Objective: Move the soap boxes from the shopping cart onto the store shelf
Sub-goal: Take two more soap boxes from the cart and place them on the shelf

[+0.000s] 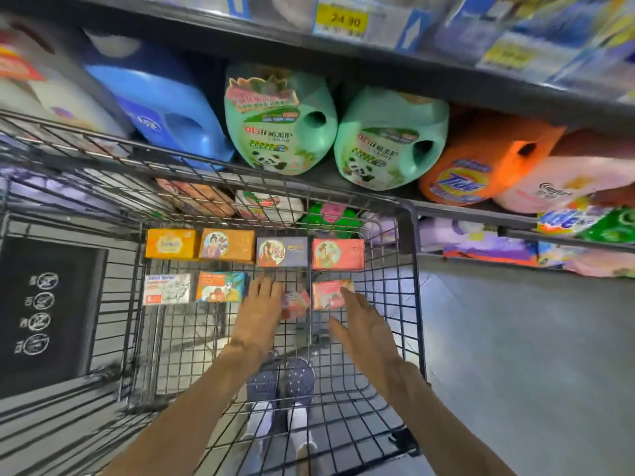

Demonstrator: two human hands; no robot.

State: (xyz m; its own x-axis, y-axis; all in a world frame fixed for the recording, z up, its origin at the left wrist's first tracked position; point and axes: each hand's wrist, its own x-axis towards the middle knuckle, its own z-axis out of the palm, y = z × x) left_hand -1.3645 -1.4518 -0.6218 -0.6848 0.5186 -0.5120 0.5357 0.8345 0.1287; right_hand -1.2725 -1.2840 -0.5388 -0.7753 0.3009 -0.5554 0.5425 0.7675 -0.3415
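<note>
**Reaching into the cart for the soap boxes**

Reaching down into the wire shopping cart (410, 304), both bare arms are passing over its near rim. The left hand (258, 312) is lying flat with its fingers straight and spread, and its fingertips are coming up against a small reddish soap box (294, 303) that is sitting tilted on the cart floor; whether it is being touched is hard to tell. The right hand (366, 329) is hovering open, fingers straight and holding nothing, with its fingertips just beside a pink soap box (329, 293).

Eight soap boxes are lying in the cart in two rows of four. Along the cart's far wall are sitting a yellow box (170, 244), an orange box (226, 245), a purple box (282, 251) and a coral box (338, 254). In the nearer row are lying a white box (167, 288), a blue-and-orange box (220, 286) and the two by the hands. The wire floor nearer the person is lying bare, leaving open room between the cart's side walls.

Beyond the cart's far wall, the store shelf (378, 68) is carrying large detergent jugs: one blue jug (161, 104), two green panda jugs (278, 121) and an orange Tide jug (481, 163). A grey floor (515, 338) is stretching away right of the cart.
</note>
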